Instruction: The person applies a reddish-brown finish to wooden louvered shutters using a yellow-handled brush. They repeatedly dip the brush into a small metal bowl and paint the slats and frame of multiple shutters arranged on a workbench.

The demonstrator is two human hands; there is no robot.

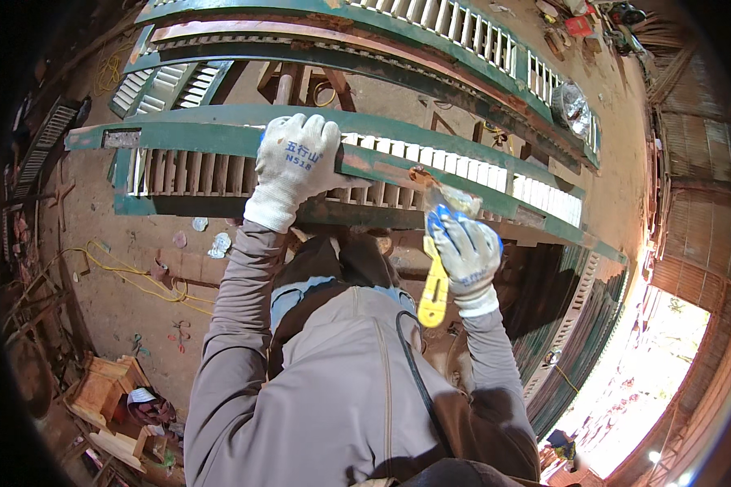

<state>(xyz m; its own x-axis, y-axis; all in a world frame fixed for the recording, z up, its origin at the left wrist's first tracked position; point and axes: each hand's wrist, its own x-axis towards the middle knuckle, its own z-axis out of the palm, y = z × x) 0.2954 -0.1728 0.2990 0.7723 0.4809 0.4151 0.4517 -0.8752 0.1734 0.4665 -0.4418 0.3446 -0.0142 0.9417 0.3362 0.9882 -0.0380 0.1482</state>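
Note:
A green louvered shutter point(219, 142) with white slats lies across in front of me, its slats bare brown toward the left. My left hand point(299, 158), in a white work glove, is closed over its near rail with the fingers on the far side. My right hand point(465, 250), in a white glove with blue on the fingers, grips a putty knife point(434, 288) by its yellow handle. The knife's blade points away from me to the rail, close to a patch of brown putty-like stuff point(421, 174). Whether the blade touches the wood, I cannot tell.
More green shutters point(463, 36) rest beyond on wooden supports, with a clear plastic-wrapped bundle point(573, 105) on one. Stacked shutters point(564, 325) stand at the right. A yellow cord point(130, 272) runs over the floor at left. A wooden piece of furniture point(101, 394) is lower left.

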